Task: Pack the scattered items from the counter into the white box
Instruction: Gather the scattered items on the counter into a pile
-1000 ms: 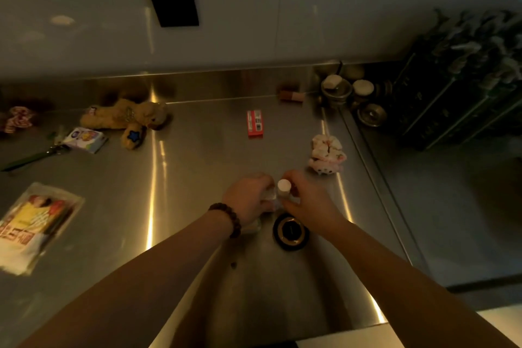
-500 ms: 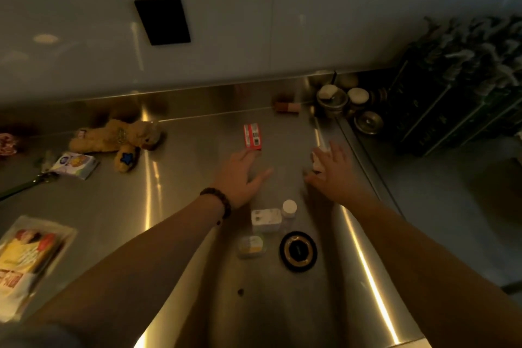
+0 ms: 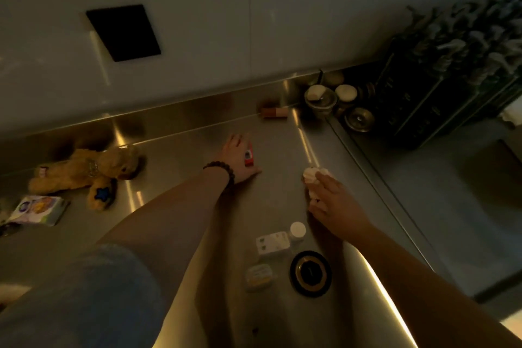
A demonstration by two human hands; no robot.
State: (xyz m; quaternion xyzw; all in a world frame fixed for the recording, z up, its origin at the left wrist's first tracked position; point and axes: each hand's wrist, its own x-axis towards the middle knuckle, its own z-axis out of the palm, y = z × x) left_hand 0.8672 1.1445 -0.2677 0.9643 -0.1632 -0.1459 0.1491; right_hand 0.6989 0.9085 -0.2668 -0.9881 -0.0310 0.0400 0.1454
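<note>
Right now you're gathering: your left hand (image 3: pixel 236 156) closes around the red packet (image 3: pixel 249 156) on the table (image 3: pixel 180 155), your right hand (image 3: pixel 334 202) grips the pale plush toy (image 3: pixel 313 178). Next, lift both; the white box isn't in view.

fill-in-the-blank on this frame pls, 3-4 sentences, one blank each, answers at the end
1. The left hand lies over a small ____ box on the steel counter.
2. The right hand has its grip on the small plush toy, whose colour is ____.
3. The bead bracelet is worn on the ____ wrist.
4. The brown teddy bear has a blue ____ on its foot.

Missing words: red; white; left; star
</note>
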